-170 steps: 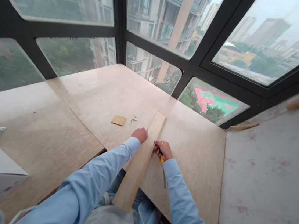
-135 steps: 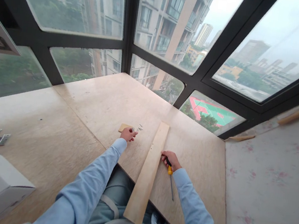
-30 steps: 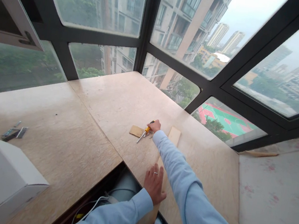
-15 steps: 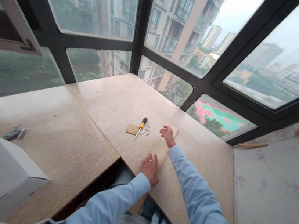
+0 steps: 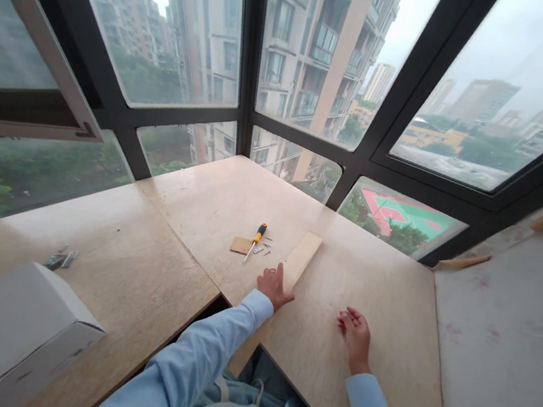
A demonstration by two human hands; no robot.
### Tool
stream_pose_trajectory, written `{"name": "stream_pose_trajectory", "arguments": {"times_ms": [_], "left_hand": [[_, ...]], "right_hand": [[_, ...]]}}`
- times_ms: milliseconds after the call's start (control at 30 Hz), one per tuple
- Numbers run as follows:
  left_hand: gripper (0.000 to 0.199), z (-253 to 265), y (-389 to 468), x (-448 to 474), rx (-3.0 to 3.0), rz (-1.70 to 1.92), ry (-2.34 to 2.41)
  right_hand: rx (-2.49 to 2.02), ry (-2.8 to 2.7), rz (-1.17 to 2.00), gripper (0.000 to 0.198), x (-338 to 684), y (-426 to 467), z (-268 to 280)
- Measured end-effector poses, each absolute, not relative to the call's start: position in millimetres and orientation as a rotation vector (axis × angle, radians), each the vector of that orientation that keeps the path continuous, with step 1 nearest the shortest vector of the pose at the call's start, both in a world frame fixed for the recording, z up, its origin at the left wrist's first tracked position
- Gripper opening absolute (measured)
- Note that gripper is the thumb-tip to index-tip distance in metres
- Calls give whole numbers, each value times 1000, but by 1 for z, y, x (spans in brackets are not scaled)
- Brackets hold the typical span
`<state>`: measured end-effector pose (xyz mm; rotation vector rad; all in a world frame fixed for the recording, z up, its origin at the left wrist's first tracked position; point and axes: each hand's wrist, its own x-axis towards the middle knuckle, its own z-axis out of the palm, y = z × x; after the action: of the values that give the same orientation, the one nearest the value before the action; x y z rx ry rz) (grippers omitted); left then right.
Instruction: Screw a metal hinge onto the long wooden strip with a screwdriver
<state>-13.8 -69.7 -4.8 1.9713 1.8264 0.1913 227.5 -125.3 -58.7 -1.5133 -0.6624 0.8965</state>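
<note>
Plank: narrow bare-wood plank [image 5: 304, 255], flat on the tabletop [image 5: 373, 272], under my left hand; near end juts past the table edge, over the gap at my lap.
Long axis: 1 o'clock to 7 o'clock; far end at 1, near end at 7, towards me.
Left hand: my left hand [image 5: 276, 286] lies across the plank, fingers apart, thumb out to 3; not clamped as far as shown. Probably there to steady it, since the near end overhangs.
Right hand: my right hand [image 5: 354, 336], at 4 from the left, off the plank; fingers curled, tips close together. Can't tell if anything small is between them.
Screwdriver: yellow-and-black screwdriver [image 5: 260, 234], at 11 from my left hand, tip to 7, handle to 1; likely set down within reach.
Small parts: brown flat piece [image 5: 240, 245], at 10, by the screwdriver shaft; metal plate [image 5: 258, 249] and loose screws [image 5: 267, 252], at 11, probably grouped for easy picking.
Far left: metal hardware [image 5: 61, 259], 9; white box [image 5: 32, 325], 8.
</note>
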Motion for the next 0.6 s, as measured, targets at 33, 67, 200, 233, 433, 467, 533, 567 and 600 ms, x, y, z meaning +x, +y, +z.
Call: {"name": "stream_pose_trajectory", "arguments": {"times_ms": [33, 67, 200, 233, 433, 467, 533, 567, 600], "left_hand": [[102, -1, -66, -19, 1965, 218, 1829], [103, 5, -62, -25, 1967, 240, 1827], [105, 32, -40, -55, 2034, 345, 1842], [104, 39, -33, -64, 2051, 384, 1862], [102, 57, 17, -138, 1960, 533, 2090], [102, 55, 25, -153, 1919, 537, 2137], [100, 47, 38, -183, 1828, 539, 2230], [98, 42, 43, -198, 1792, 527, 2256], [97, 37, 46, -211, 1761, 518, 2273]], "right_hand": [[-1503, -660, 895, 50, 228, -128, -61], [-1501, -666, 888, 51, 227, -129, -62], [-1535, -742, 835, 49, 222, -127, -69], [-1542, -760, 830, 48, 222, -126, -71], [-1571, -800, 862, 53, 228, -125, -90], [-1568, -799, 866, 53, 230, -125, -93], [-1564, -792, 872, 54, 232, -124, -96], [-1567, -790, 875, 54, 233, -125, -97], [-1575, -789, 878, 54, 233, -125, -98]]}}
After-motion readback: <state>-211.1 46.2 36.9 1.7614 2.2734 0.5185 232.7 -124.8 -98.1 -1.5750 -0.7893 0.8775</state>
